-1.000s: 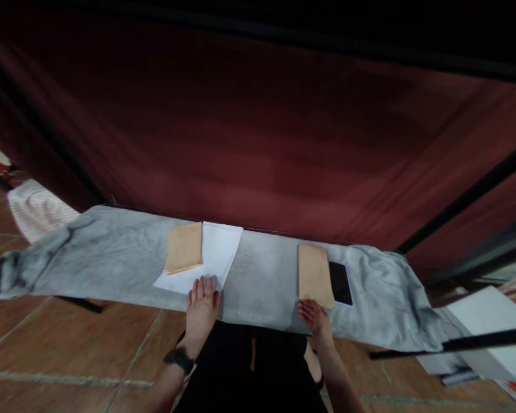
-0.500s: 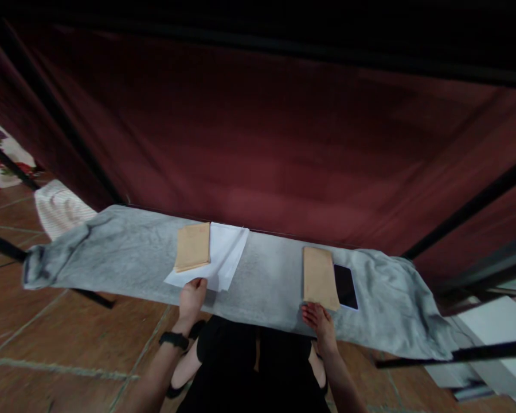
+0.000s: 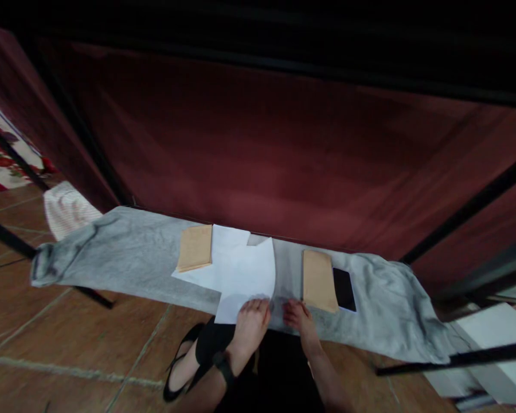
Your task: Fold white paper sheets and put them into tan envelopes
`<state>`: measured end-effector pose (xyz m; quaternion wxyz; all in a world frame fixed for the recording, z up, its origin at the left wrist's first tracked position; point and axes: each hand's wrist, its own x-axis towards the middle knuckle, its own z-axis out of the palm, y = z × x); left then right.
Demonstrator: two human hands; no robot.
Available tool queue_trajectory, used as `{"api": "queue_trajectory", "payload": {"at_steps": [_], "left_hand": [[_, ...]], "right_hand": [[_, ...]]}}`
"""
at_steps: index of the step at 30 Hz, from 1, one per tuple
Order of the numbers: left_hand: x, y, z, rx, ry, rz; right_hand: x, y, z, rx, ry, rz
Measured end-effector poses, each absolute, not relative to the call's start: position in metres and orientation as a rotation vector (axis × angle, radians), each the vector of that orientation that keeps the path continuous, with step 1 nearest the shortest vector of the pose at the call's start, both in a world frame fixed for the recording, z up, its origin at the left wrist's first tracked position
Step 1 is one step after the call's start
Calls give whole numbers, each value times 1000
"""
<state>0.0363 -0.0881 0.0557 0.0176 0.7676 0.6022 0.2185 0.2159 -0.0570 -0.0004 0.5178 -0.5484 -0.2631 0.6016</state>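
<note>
My left hand [image 3: 253, 322], with a dark band on its wrist, is closed on the near right edge of a white sheet of paper [image 3: 248, 275]. That sheet is slightly bowed and overlaps more white paper [image 3: 202, 277] lying on the grey cloth. A small stack of brown paper envelopes [image 3: 196, 248] rests on the left part of that paper. My right hand [image 3: 300, 318] is close by, just left of the near end of another brown envelope stack [image 3: 318, 280]; its fingers are apart and hold nothing.
A grey cloth [image 3: 133, 258] covers the narrow bench. A dark-screened phone [image 3: 344, 289] lies right of the envelopes. Behind rises a dark red panel [image 3: 258, 172] between black metal bars. White boxes [image 3: 494, 332] stand at lower right, and a striped cloth [image 3: 71, 209] hangs at left.
My left hand has moved right, drawing one white sheet off the paper pile toward the middle. My right hand has shifted slightly left, away from the right envelope stack.
</note>
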Motion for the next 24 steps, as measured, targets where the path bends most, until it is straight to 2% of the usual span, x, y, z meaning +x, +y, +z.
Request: {"api": "queue_trajectory", "payload": {"at_steps": [5, 10, 14, 16, 21, 24], "left_hand": [[72, -107, 46, 2382, 1754, 602], [63, -110, 38, 2365, 1621, 725], [28, -100, 20, 2306, 1803, 892], [11, -93, 7, 2327, 1904, 860], [-11, -85, -19, 2452, 1939, 671], [-10, -87, -23, 2506, 1941, 653]], "right_hand": [[196, -59, 12, -1292, -951, 1382], [201, -53, 16, -1283, -1082, 1267], [211, -49, 10, -1330, -1161, 1208], [213, -46, 5, -1377, -1215, 1142], [213, -29, -11, -1522, -1429, 869], [215, -22, -17, -1612, -1578, 565]]}}
